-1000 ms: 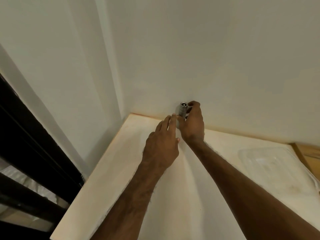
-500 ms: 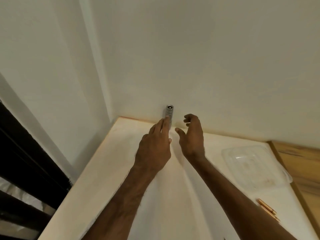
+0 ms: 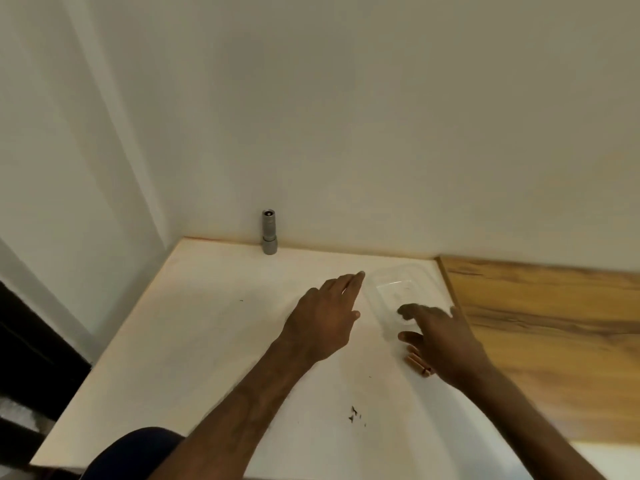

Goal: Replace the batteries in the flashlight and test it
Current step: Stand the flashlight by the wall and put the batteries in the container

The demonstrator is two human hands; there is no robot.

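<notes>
A small grey flashlight [image 3: 268, 232] stands upright on the white table [image 3: 194, 334], against the back wall, with nothing touching it. My left hand [image 3: 325, 320] hovers over the table well to the right of it, fingers spread and empty. My right hand [image 3: 443, 341] is further right, fingers apart, partly over a clear plastic tray [image 3: 398, 282]. Copper-coloured batteries [image 3: 419, 365] lie on the table just under the right hand's thumb side, partly hidden by it.
A wooden surface [image 3: 540, 334] adjoins the white table on the right. Walls close in behind and on the left. Small dark specks [image 3: 354, 414] lie near the front of the table. A dark frame [image 3: 27, 341] stands at the far left.
Both hands let go of the flashlight, leaving it standing at the wall, and moved right and toward me. The right hand now sits over the tray and batteries.
</notes>
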